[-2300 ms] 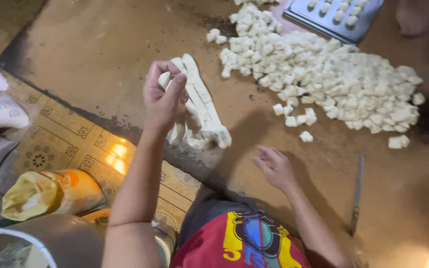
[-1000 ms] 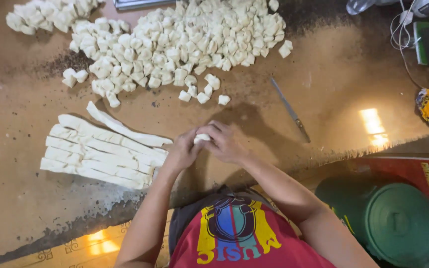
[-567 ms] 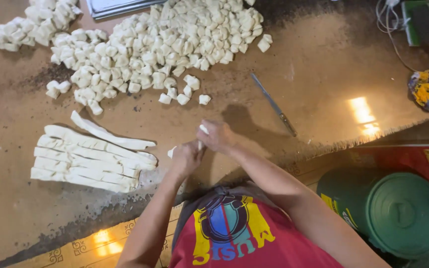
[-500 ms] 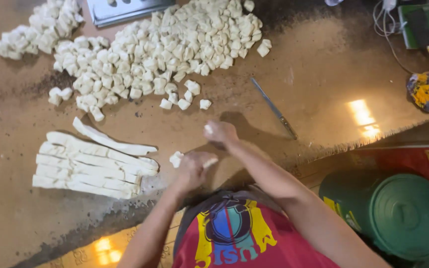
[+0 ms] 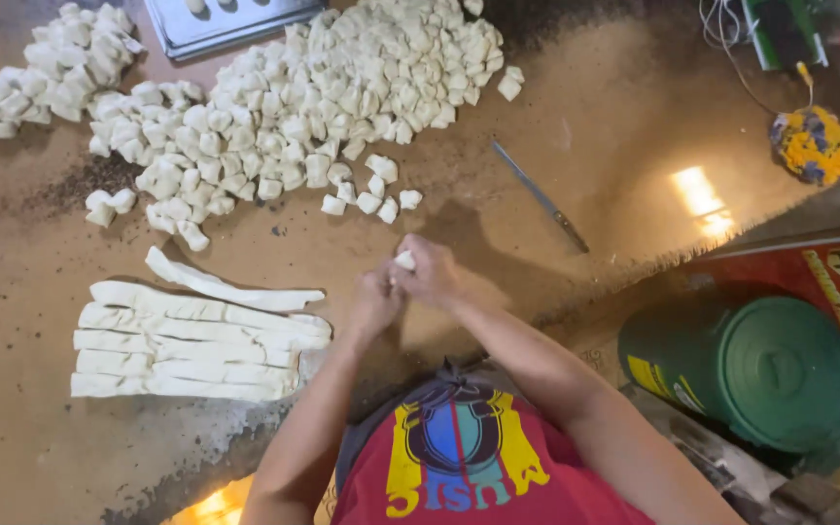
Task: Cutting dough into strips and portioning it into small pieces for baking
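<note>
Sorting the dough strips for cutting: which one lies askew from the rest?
The topmost dough strip: it slants across the board, while the other strips lie side by side in a neat stack below it.

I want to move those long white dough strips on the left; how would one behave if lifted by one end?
A dough strip would probably sag and stretch, since the top one already lies bent. It may cling to neighbours, as they lie touching. It looks light and unlikely to roll, being flat.
</note>
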